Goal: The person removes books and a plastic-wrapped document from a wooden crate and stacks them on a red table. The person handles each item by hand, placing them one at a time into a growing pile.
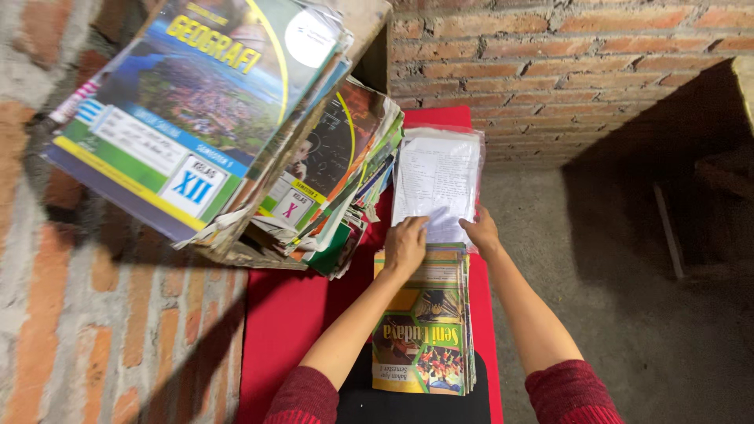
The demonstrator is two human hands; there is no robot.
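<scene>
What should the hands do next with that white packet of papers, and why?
Probably lift the white paper packet a little and take it clear. Both the left hand and the right hand already rest on its near edge, which overlaps the far end of the stack of colourful books on the red surface. That would uncover the stack.

leaning book piles (pixel 314 157) crowd left side; brick wall (pixel 565 63) blocks behind; concrete floor (pixel 628 259) open to right.
</scene>
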